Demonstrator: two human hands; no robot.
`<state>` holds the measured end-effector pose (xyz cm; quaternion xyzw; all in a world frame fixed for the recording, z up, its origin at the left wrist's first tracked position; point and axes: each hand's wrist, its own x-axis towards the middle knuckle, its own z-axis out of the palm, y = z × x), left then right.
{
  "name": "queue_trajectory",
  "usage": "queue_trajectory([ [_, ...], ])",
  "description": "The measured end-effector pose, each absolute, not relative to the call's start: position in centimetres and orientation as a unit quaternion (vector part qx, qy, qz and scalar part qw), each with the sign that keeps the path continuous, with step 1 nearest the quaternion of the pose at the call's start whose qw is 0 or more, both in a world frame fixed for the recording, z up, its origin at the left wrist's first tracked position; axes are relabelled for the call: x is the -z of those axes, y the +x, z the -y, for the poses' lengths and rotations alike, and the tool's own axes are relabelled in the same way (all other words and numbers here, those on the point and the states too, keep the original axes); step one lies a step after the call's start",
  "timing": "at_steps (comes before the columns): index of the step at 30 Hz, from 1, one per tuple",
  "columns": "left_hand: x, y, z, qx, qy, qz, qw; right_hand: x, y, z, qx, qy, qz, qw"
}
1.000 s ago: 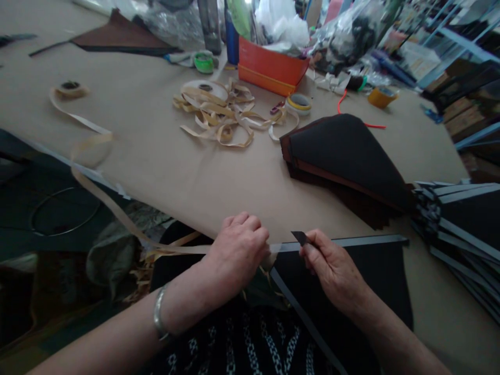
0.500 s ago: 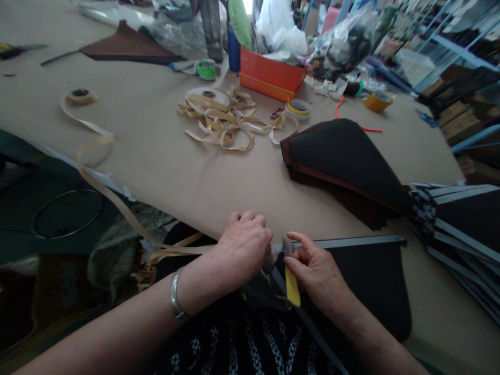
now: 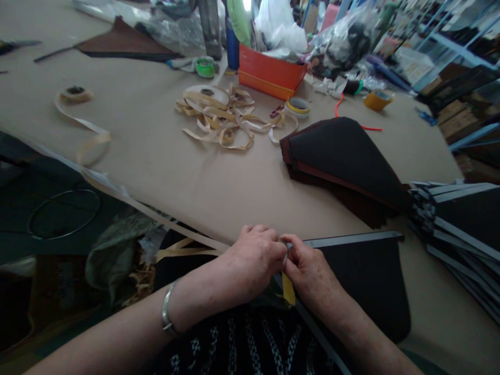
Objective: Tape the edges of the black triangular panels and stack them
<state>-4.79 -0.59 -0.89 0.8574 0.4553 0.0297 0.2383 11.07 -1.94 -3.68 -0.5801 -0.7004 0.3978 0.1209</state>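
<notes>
My left hand (image 3: 260, 258) is closed, its fingertips turned away and hidden, at the end of a long beige tape (image 3: 156, 216) that runs in from the left under my wrist. Right beside it, nearly touching, my right hand (image 3: 314, 268) pinches a flat yellow strip-like tool (image 3: 288, 289), whose upper end is covered by my fingers. Below and to the right lies a black panel (image 3: 367, 286) with a grey strip (image 3: 351, 241) along its top edge. The panel's left part is hidden by my hands.
A stack of black and brown panels (image 3: 339, 156) lies ahead, with grey-edged black pieces (image 3: 464, 224) at right. Tangled tape (image 3: 219, 117), a tape roll (image 3: 299, 107) and an orange box (image 3: 269, 73) stand farther back. A small tape roll (image 3: 76, 92) sits at left.
My left hand has shifted right, up against my right hand. The beige tape has straightened along the table edge. The yellow tool is now more covered.
</notes>
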Motion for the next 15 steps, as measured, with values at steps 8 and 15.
queue_trajectory([
  [8, 2.3, -8.9, -3.9, -0.205, 0.793, -0.532, 0.215, 1.1, 18.4, 3.1, -0.501, -0.588, 0.581, 0.256],
  [15, 4.2, -9.0, -6.2, -0.137, 0.823, -0.544, 0.089, 2.2, 32.2, 5.6, -0.327, -0.75, 0.519, 0.248],
])
